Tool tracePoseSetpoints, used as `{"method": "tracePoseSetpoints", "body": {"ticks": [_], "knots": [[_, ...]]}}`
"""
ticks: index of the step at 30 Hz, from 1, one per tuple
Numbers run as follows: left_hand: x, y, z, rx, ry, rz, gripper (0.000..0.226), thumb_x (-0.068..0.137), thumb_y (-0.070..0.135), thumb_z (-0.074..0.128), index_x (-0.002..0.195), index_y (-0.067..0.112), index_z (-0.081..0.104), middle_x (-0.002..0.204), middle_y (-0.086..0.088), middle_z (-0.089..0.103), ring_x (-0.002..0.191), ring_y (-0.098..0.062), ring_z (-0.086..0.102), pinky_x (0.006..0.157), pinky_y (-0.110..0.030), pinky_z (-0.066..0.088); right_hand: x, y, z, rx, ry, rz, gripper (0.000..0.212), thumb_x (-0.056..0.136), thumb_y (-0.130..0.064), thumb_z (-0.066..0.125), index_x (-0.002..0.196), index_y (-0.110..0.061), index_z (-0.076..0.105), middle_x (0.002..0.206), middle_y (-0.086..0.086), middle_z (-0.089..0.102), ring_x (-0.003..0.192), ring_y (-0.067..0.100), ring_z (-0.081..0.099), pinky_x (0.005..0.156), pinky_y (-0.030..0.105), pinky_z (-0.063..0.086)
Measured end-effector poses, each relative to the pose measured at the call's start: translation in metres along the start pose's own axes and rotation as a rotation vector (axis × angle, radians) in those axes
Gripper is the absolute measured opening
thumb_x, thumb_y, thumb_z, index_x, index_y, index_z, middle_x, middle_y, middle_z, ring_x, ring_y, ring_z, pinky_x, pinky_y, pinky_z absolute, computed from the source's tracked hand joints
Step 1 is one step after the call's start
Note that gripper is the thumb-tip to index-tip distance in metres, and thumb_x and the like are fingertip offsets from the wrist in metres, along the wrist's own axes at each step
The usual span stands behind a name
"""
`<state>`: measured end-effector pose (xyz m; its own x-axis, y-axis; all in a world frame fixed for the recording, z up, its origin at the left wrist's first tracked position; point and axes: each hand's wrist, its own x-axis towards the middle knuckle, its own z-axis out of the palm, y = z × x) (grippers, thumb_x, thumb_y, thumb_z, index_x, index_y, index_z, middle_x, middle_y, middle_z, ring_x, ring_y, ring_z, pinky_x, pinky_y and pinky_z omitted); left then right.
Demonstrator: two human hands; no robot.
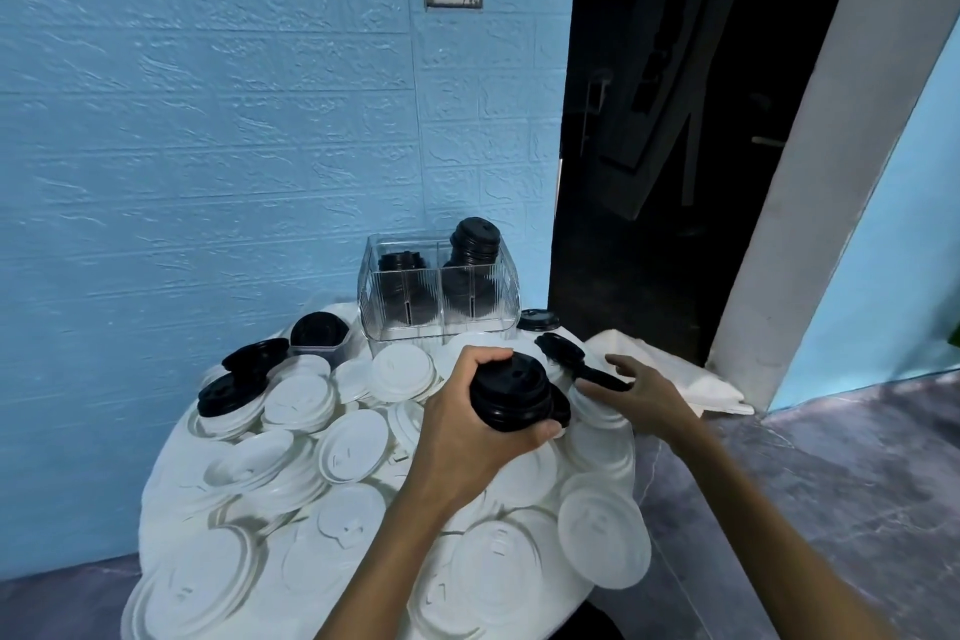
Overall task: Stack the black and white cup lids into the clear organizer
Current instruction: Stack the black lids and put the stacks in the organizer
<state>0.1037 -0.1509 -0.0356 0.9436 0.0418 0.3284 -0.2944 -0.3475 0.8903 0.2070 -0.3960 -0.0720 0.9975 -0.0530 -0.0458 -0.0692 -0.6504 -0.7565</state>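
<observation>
Right now your left hand [467, 426] grips a short stack of black lids [514, 398], fingers and thumb curled round its sides, held just above the heap of white lids [353, 447] covering the round table [156, 509]. Your right hand [641, 392] pinches a single black lid [605, 379] by its edge, just to the right of the stack and nearly level with it. That lid lies tilted, its flat face turned partly toward the stack. It probably goes on top next, so it must travel left and slightly up, and your right hand is the nearer one. The clear organizer [439, 286] stands beyond both hands, against the blue wall [208, 120], with black lids already stacked in its two rear compartments. More black lids lie scattered to its left and right.
</observation>
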Motion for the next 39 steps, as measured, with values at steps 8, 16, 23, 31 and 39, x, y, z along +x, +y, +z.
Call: {"method": "tracePoseSetpoints", "body": {"ticks": [8, 16, 23, 31, 39], "knots": [[0.003, 0.000, -0.005, 0.013, 0.001, 0.002, 0.070, 0.057, 0.035, 0.099, 0.113, 0.041, 0.057, 0.105, 0.029, 0.068, 0.100, 0.003, 0.066, 0.082, -0.015, 0.052, 0.007, 0.009, 0.005, -0.001, 0.076, 0.019, 0.080, 0.069, -0.058, 0.086, 0.137, -0.024, 0.059, 0.119, -0.002, 0.066, 0.107, 0.017, 0.062, 0.092, 0.035, 0.052], [0.003, -0.001, -0.005, 0.012, 0.004, -0.017, 0.070, 0.058, 0.035, 0.099, 0.112, 0.042, 0.056, 0.104, 0.029, 0.068, 0.099, 0.004, 0.066, 0.080, -0.011, 0.050, 0.001, 0.009, -0.003, 0.080, 0.193, -0.009, 0.069, 0.064, -0.066, 0.083, 0.119, -0.026, 0.071, 0.103, -0.010, 0.073, 0.098, 0.014, 0.067, 0.085, 0.036, 0.058], [0.005, -0.005, -0.004, 0.027, 0.001, -0.038, 0.070, 0.058, 0.035, 0.100, 0.112, 0.044, 0.056, 0.105, 0.033, 0.066, 0.100, 0.006, 0.064, 0.082, -0.012, 0.051, -0.011, -0.012, 0.001, 0.101, 0.166, -0.052, 0.063, 0.073, -0.055, 0.084, 0.125, -0.023, 0.068, 0.102, -0.010, 0.067, 0.099, 0.011, 0.061, 0.082, 0.023, 0.045], [0.009, -0.010, 0.000, 0.001, 0.014, -0.068, 0.071, 0.056, 0.037, 0.100, 0.111, 0.047, 0.056, 0.105, 0.032, 0.067, 0.100, 0.004, 0.065, 0.087, -0.023, 0.054, -0.031, -0.047, 0.000, 0.140, 0.176, -0.182, 0.064, 0.071, -0.056, 0.085, 0.126, -0.029, 0.065, 0.097, -0.019, 0.064, 0.089, -0.005, 0.059, 0.070, 0.008, 0.040], [0.008, -0.002, 0.014, -0.091, 0.010, -0.100, 0.075, 0.044, 0.049, 0.093, 0.109, 0.050, 0.056, 0.104, 0.020, 0.073, 0.097, -0.004, 0.070, 0.088, -0.042, 0.059, -0.072, -0.080, 0.004, 0.494, -0.079, -0.350, 0.043, 0.078, -0.034, 0.086, 0.118, -0.033, 0.070, 0.107, -0.011, 0.074, 0.098, -0.001, 0.068, 0.078, 0.015, 0.053]]}}
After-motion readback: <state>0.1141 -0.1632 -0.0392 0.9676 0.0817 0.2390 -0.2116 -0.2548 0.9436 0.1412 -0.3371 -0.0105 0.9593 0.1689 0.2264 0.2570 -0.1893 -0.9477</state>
